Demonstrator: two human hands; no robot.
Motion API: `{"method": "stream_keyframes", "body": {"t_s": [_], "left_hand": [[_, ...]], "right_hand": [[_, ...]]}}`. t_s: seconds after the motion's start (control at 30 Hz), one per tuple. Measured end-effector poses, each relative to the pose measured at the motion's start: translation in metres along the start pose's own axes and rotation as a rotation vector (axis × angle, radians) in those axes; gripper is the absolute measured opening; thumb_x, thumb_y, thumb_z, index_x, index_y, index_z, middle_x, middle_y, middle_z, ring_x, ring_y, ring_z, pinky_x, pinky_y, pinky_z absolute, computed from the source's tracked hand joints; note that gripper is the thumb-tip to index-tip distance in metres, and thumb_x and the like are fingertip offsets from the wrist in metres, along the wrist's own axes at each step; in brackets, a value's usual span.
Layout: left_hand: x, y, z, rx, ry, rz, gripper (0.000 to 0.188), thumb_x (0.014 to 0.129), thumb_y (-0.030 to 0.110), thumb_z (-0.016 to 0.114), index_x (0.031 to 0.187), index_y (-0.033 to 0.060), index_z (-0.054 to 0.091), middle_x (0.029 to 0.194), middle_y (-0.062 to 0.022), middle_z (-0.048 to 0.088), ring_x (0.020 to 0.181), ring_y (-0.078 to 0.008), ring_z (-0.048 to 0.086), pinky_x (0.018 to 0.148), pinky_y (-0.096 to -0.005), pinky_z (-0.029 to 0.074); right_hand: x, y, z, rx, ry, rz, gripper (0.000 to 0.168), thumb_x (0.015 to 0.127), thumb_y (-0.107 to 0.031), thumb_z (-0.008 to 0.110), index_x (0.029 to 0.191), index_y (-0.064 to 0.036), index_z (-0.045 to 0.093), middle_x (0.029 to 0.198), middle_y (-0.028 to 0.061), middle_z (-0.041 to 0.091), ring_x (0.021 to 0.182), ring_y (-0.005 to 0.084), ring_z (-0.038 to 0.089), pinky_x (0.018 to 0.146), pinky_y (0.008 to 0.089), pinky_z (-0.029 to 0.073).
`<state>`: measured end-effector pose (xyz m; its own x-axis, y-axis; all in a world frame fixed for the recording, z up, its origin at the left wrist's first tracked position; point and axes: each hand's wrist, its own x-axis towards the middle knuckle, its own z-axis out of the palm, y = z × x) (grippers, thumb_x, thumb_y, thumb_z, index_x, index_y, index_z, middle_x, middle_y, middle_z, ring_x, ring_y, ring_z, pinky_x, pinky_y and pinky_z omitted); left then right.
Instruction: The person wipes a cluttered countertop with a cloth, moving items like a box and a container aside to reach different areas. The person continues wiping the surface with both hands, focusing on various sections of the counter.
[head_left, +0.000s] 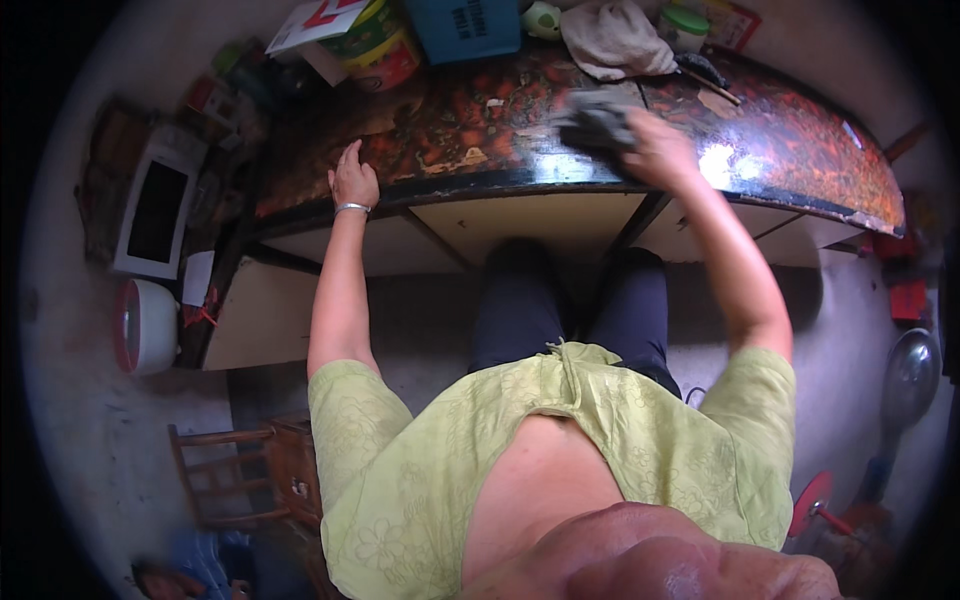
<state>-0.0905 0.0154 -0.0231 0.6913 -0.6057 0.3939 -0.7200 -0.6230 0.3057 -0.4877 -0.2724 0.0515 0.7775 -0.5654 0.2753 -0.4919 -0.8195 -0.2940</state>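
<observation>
My right hand (660, 154) grips a dark grey cloth (600, 120) and presses it onto the worn, glossy top of a long wooden cabinet (442, 127). Both hand and cloth are blurred at their edges. My left hand (355, 180), with a silver bangle at its wrist, rests near the cabinet's front edge, fingers stretched out and holding nothing. The cabinet top has a mottled red-brown pattern with peeled patches. Pale door panels (525, 225) line its front, just before my legs.
Along the back stand a blue box (465, 30), a colourful tub (375, 52), a crumpled pale towel (615, 41) and a green-lidded jar (682, 28). A microwave oven (154, 210) and a white rice cooker (150, 326) are at left. Behind me are a wooden chair (232, 472) and another person (202, 566).
</observation>
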Motion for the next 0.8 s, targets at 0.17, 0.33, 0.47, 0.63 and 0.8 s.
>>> {"method": "stream_keyframes", "body": {"t_s": [0.17,0.33,0.47,0.63,0.8], "left_hand": [[0.006,-0.001,0.0,0.0,-0.046,0.028,0.045,0.084,0.014,0.051,0.129,0.0159,0.051,0.137,-0.0096,0.047,0.128,-0.0285,0.043,0.103,-0.0567,0.031],[0.04,0.058,-0.009,-0.082,-0.018,0.313,0.028,0.081,0.015,0.06,0.109,0.014,0.066,0.109,-0.0138,0.062,0.104,-0.0327,0.057,0.09,-0.0459,0.046],[0.051,0.152,0.007,-0.298,-0.116,0.406,0.021,0.078,0.016,0.07,0.098,0.0138,0.07,0.086,-0.0117,0.062,0.083,-0.0289,0.062,0.077,-0.0381,0.051],[0.057,0.181,0.053,-0.227,-0.128,0.433,0.02,0.076,0.015,0.072,0.096,0.0155,0.069,0.085,-0.0112,0.059,0.084,-0.0294,0.06,0.077,-0.0388,0.05],[0.061,0.181,0.062,-0.291,-0.08,0.454,0.013,0.075,0.011,0.071,0.087,0.0134,0.066,0.083,-0.01,0.059,0.084,-0.0304,0.06,0.076,-0.04,0.049]], "right_hand": [[-0.091,0.175,-0.06,-0.298,0.068,0.454,0.05,0.085,-0.031,0.059,0.126,-0.006,0.047,0.126,0.0195,0.054,0.114,0.0358,0.054,0.096,0.0431,0.044],[-0.106,0.207,-0.069,-0.42,0.179,0.636,0.051,0.083,-0.04,0.057,0.12,-0.006,0.052,0.118,0.0186,0.058,0.111,0.0355,0.055,0.092,0.0457,0.045],[-0.096,0.187,-0.058,-0.523,0.299,0.709,0.054,0.079,-0.044,0.059,0.117,-0.005,0.054,0.116,0.0181,0.059,0.11,0.0347,0.056,0.091,0.0462,0.046],[-0.102,0.196,-0.05,-0.524,0.387,0.657,0.061,0.078,-0.046,0.06,0.122,-0.004,0.053,0.12,0.0166,0.058,0.112,0.0327,0.056,0.092,0.045,0.046],[-0.105,0.2,-0.047,-0.536,0.405,0.673,0.064,0.078,-0.047,0.061,0.124,-0.004,0.052,0.121,0.0169,0.058,0.113,0.0321,0.055,0.094,0.0446,0.045]]}}
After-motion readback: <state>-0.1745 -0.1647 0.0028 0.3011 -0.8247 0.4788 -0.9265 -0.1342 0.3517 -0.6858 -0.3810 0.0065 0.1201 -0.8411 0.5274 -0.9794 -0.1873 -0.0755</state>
